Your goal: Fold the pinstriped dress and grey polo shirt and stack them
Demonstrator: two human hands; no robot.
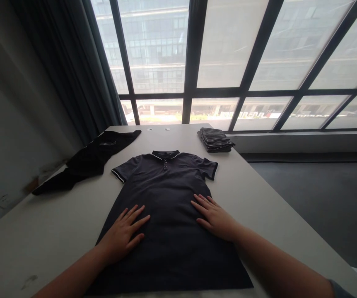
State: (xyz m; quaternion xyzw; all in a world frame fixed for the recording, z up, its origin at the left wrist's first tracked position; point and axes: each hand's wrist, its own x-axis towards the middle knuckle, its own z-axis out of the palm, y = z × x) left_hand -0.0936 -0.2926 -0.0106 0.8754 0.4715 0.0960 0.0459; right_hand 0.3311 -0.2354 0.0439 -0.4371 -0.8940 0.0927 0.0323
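A dark polo shirt (169,190) lies spread front side up on the white table, its collar toward the window and its hem toward me. White trim edges the collar and sleeves, and a short row of buttons runs below the collar. My left hand (124,234) rests flat on the left side of the shirt, fingers spread. On the right side, my right hand (214,217) also lies flat on the cloth with its fingers apart. Neither hand grips anything.
A black garment (91,159) lies along the table's left edge. Near the far right corner sits a folded striped garment (215,140). The white table (278,223) drops off to a grey floor on the right. A dark curtain (73,62) and large windows stand behind.
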